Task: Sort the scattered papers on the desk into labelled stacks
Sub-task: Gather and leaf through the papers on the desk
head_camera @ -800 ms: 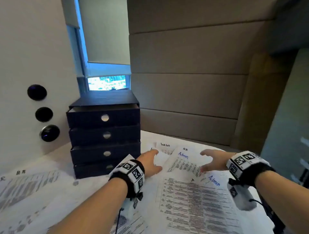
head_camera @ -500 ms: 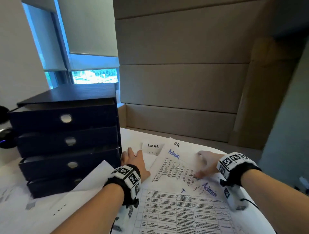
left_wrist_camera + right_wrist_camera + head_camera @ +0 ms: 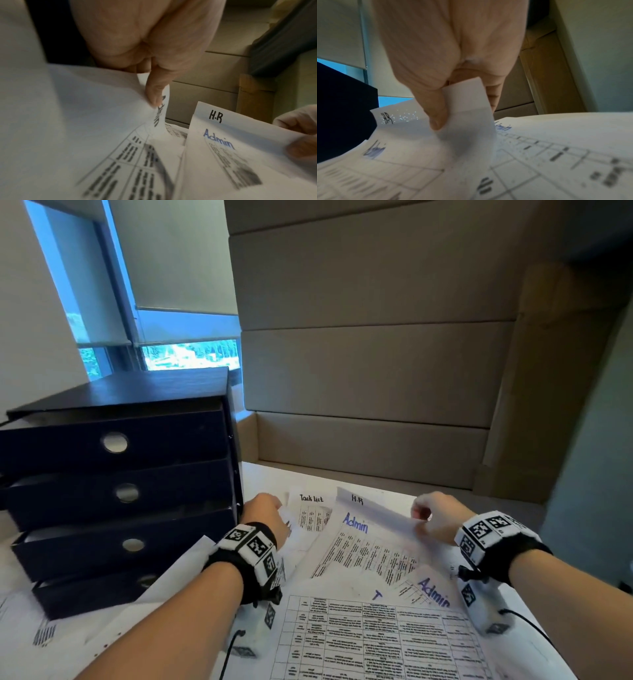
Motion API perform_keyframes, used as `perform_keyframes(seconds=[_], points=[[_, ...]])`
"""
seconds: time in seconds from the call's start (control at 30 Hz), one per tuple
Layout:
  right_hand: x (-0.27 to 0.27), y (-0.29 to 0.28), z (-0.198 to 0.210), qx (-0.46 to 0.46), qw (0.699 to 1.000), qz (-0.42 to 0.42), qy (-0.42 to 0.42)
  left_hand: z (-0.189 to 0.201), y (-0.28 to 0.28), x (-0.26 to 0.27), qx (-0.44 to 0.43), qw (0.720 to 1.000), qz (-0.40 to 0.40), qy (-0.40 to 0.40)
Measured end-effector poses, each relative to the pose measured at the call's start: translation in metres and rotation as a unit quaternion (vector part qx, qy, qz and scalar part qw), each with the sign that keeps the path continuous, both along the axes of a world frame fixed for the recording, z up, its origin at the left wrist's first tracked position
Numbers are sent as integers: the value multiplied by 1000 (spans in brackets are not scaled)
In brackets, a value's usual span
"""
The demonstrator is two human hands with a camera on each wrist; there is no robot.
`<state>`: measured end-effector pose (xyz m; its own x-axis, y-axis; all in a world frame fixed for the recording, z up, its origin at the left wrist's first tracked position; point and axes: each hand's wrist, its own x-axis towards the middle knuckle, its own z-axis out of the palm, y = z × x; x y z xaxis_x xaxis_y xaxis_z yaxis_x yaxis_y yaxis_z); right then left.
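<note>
The right hand (image 3: pixel 436 522) pinches, thumb (image 3: pixel 436 108) over fingers, the right edge of a white printed sheet headed "Admin" in blue ink (image 3: pixel 363 539), lifting that edge off the white desk (image 3: pixel 263 474); an "H.R" sheet (image 3: pixel 359 499) sits directly behind it, its lettered top showing above the blue heading. The left hand (image 3: pixel 265 517) grips the raised corner of another white printed sheet marked "Admin" in black (image 3: pixel 159 108), thumb (image 3: pixel 154 89) pressed on top, just beside the drawer unit. Between the two hands lies a white page headed "Task List" (image 3: pixel 311 510), flat toward the far edge of the desk. Nearer the front edge, a large table-printed sheet (image 3: pixel 370 642) overlaps a second blue "Admin" page (image 3: pixel 431 590). More loose white pages (image 3: pixel 85 635) spread toward the left edge.

On the left part of the desk stands a dark navy four-drawer filing box with round finger holes (image 3: pixel 120 491); its drawers are closed and what is inside cannot be seen. Behind it is a window with a lowered grey roller blind (image 3: pixel 178 268), and beige padded wall panels (image 3: pixel 370 371) run along the far side.
</note>
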<state>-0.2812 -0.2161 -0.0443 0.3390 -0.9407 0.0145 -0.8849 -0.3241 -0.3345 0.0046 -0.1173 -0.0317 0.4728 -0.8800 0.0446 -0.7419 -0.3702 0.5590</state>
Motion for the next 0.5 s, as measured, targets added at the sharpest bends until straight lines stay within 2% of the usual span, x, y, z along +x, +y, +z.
perform_keyframes(seconds=[0.17, 0.27, 0.43, 0.5], points=[[-16, -6, 2, 12, 990, -9, -139, -13, -16, 5, -92, 988, 55, 112], [-23, -6, -1, 78, 984, -23, -160, -21, -21, 4, -131, 974, 77, 169], [-28, -7, -7, 95, 981, -43, -165, -25, -31, 0, -95, 979, 75, 164], [-28, -6, -7, 107, 977, -42, -178, -21, -32, -4, -38, 990, 69, 118]])
